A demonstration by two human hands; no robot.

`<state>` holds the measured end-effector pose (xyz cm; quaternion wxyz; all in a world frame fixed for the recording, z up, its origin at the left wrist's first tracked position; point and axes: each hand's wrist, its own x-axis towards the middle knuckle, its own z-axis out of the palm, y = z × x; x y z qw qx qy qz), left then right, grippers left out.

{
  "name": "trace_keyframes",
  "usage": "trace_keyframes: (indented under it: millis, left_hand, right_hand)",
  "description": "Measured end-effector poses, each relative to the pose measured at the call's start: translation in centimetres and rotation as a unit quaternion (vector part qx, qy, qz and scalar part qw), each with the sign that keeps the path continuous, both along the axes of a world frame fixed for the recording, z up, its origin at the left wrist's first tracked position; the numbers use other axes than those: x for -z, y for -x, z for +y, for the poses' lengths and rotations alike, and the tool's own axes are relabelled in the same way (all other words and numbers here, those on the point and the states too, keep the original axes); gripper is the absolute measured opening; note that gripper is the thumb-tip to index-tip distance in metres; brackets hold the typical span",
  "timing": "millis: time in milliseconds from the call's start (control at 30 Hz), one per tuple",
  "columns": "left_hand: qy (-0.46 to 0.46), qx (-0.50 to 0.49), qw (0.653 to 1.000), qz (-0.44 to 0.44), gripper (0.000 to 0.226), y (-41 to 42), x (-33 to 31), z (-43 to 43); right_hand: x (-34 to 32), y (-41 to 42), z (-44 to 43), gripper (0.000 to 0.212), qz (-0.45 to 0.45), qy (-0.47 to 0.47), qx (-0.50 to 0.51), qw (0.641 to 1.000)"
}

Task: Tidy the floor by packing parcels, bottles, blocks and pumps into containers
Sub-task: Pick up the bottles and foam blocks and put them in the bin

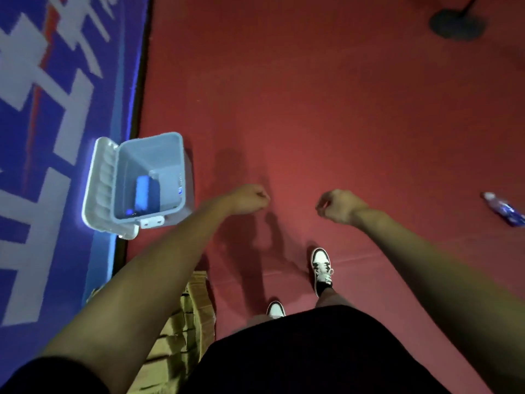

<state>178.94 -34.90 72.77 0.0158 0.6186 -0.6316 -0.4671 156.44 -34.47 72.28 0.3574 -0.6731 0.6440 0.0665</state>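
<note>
At far left, lidded bin (147, 177) stands open on the floor (312, 109). My left hand (250, 199) and right hand (338, 206): both curled, holding nothing. Bottle (502, 212) lies far right, long axis slanting down-right; right hand is nearer.

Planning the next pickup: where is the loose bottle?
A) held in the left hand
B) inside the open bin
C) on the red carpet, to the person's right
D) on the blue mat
C: the bottle lies on its side on the red carpet, out past the right hand, which holds nothing.
</note>
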Motion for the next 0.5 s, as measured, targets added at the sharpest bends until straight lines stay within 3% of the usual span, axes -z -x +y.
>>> trace_keyframes:
  millis: [267, 500]
  left_hand:
    - [-0.009, 0.142, 0.990, 0.015, 0.027, 14.5, -0.1, 2.0]
    - [-0.017, 0.241, 0.970, -0.001, 0.013, 29.9, -0.5, 5.3]
  right_hand:
    - [0.2, 12.9, 8.5, 0.025, 0.015, -0.003, 0.136, 0.991]
    - [0.4, 25.8, 16.2, 0.026, 0.014, -0.003, 0.233, 0.972]
